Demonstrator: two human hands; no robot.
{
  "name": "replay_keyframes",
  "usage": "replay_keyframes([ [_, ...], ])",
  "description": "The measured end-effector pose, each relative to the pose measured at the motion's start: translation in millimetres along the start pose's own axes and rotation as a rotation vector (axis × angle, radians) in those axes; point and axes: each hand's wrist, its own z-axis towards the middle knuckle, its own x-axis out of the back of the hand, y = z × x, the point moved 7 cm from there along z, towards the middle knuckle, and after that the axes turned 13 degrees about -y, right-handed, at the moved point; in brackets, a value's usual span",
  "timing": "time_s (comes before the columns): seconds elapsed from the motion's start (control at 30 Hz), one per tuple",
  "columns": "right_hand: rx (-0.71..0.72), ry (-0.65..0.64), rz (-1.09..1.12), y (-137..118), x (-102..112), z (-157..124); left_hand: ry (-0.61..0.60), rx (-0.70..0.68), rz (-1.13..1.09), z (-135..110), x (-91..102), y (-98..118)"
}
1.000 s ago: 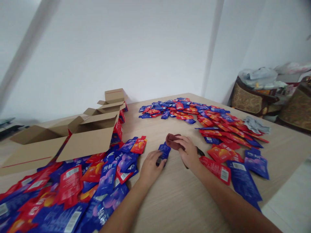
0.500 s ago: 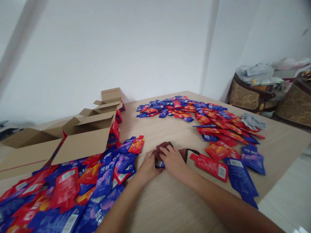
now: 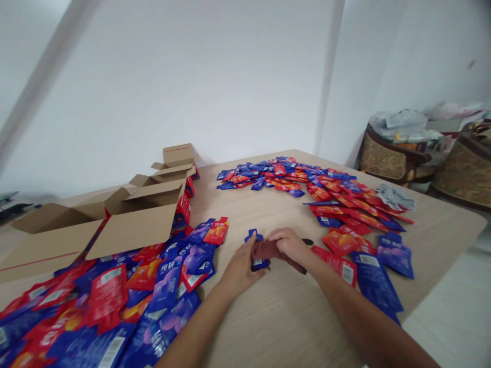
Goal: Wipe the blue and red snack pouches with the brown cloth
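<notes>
A small blue pouch (image 3: pixel 261 263) lies on the table in front of me, partly covered. My left hand (image 3: pixel 241 268) grips it along its left side, with thumb and fingers spanning it. Above it, my right hand (image 3: pixel 288 244) is closed on a brown cloth (image 3: pixel 266 250), which hangs over the pouch's middle and trails off to the right. A dark strap end (image 3: pixel 307 242) shows beyond the right wrist. Just right of that hand lies a red pouch (image 3: pixel 337 265).
Blue and red pouches (image 3: pixel 109 296) cover the near left. Open cardboard boxes (image 3: pixel 132 230) line the left side. Another long pile of pouches (image 3: pixel 345 197) curves along the far and right side, a grey cloth (image 3: pixel 396 197) on its end. Chairs (image 3: pixel 383 156) stand beyond the table.
My right hand has lifted slightly and drawn the brown cloth partly off the blue pouch, which now shows more. My left hand stays at the pouch. The view has shifted a little.
</notes>
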Motion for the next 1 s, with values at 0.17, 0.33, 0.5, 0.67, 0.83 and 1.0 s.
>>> replay_keyframes([
  [0.17,0.085,0.348,0.016,-4.1,40.8,-7.7,0.089,0.337,0.376,-10.6,14.6,-16.9],
  [0.33,0.093,0.363,-0.039,-12.3,40.2,-9.5,0.096,0.407,0.609,-5.9,39.1,-13.6],
  [0.5,0.083,0.305,-0.069,-19.8,32.0,-10.5,0.154,0.357,0.616,16.4,57.6,-31.7],
  [0.67,0.078,0.244,-0.097,-20.4,26.5,-11.6,0.087,0.515,0.601,13.6,50.9,-75.1],
  [0.83,0.075,0.232,-0.085,-15.0,23.2,-12.3,0.051,0.438,0.695,-14.9,53.0,-76.7],
  [1.0,0.078,0.205,-0.078,-8.3,17.5,-12.1,-0.001,0.369,0.687,-46.7,64.1,-80.7],
])
